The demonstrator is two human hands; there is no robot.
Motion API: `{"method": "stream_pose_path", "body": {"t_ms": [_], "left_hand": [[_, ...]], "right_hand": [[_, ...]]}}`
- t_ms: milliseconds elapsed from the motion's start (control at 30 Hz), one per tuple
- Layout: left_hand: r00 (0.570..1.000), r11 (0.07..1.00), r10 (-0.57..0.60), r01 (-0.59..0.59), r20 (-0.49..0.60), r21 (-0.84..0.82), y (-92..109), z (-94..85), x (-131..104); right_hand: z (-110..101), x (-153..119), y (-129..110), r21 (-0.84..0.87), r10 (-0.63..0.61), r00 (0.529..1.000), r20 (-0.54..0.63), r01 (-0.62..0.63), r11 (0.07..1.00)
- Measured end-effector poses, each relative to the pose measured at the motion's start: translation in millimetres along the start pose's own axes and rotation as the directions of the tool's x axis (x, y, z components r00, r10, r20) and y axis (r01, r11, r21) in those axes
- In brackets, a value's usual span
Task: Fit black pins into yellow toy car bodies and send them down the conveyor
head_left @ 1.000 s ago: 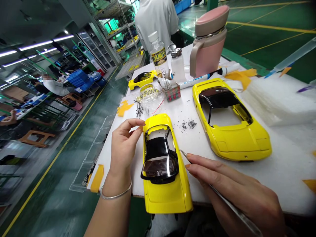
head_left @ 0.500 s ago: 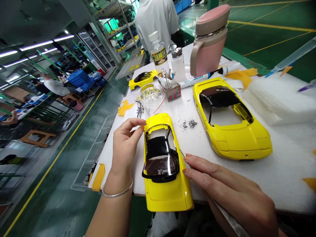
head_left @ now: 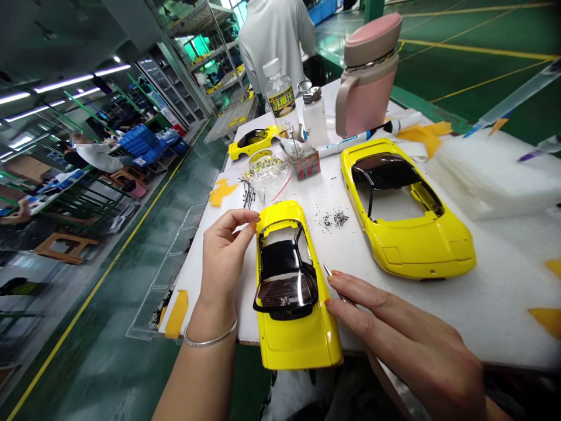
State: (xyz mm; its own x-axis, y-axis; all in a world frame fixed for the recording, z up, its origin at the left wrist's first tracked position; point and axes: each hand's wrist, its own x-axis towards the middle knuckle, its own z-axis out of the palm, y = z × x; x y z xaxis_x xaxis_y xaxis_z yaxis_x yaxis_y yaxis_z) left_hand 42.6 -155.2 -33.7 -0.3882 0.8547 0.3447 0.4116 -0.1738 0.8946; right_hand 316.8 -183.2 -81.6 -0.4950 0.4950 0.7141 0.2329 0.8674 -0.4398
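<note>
A yellow model car body [head_left: 298, 345] with a black roof lies in front of me, its near end jutting past the table edge. Thumb and fingertips of my left hand [head_left: 223, 251] pinch its far left corner. A dark tinted window piece [head_left: 284, 292] is tilted up from the body. My right hand [head_left: 407, 333] grips slim metal tweezers [head_left: 343, 299], their tip just right of the car's side; one fingertip rests against the body. Beyond that tip lies a small heap of tiny black parts [head_left: 340, 218].
Another yellow car body [head_left: 421, 251] sits at right, a third [head_left: 249, 143] farther back. A pink mug [head_left: 368, 88], a labelled bottle [head_left: 281, 96], a small jar [head_left: 314, 114] and a small box [head_left: 307, 165] stand behind. White foam sheets [head_left: 495, 169] lie at right. A person [head_left: 276, 41] stands beyond.
The tweezers' tip has shifted slightly away from the car's right side. My left hand keeps the same pinch on the car body. The view has moved a little.
</note>
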Motion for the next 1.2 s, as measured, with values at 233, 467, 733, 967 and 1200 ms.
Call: {"method": "stream_pose_path", "body": {"t_ms": [233, 467, 733, 967, 1200], "left_hand": [[1.000, 1.000, 0.028, -0.028, 0.015, -0.012, -2.3, -1.8, 0.3], [0.999, 0.999, 0.038, -0.038, 0.016, -0.017, -4.1, -1.2, 1.3], [0.999, 0.999, 0.035, -0.035, 0.016, -0.014, -3.3, -0.4, 1.8], [0.999, 0.999, 0.038, -0.038, 0.014, -0.019, -2.4, 0.1, 0.9], [0.999, 0.999, 0.046, -0.045, 0.028, -0.020, -2.4, -1.0, 0.5]], "right_hand": [[2.1, 0.3, -2.7, 0.051, 0.065, 0.997, -0.052, -0.063, 0.997], [5.3, 3.3, -3.2, 0.102, 0.074, 0.996, -0.059, -0.068, 0.992], [2.8, -2.8, -3.6, 0.076, 0.105, 0.992, -0.070, -0.100, 0.992], [6.5, 2.6, -3.4, 0.100, 0.102, 0.994, -0.034, -0.098, 0.990], [5.6, 0.0, -1.7, 0.073, 0.098, 0.993, -0.057, -0.094, 0.993]]}}
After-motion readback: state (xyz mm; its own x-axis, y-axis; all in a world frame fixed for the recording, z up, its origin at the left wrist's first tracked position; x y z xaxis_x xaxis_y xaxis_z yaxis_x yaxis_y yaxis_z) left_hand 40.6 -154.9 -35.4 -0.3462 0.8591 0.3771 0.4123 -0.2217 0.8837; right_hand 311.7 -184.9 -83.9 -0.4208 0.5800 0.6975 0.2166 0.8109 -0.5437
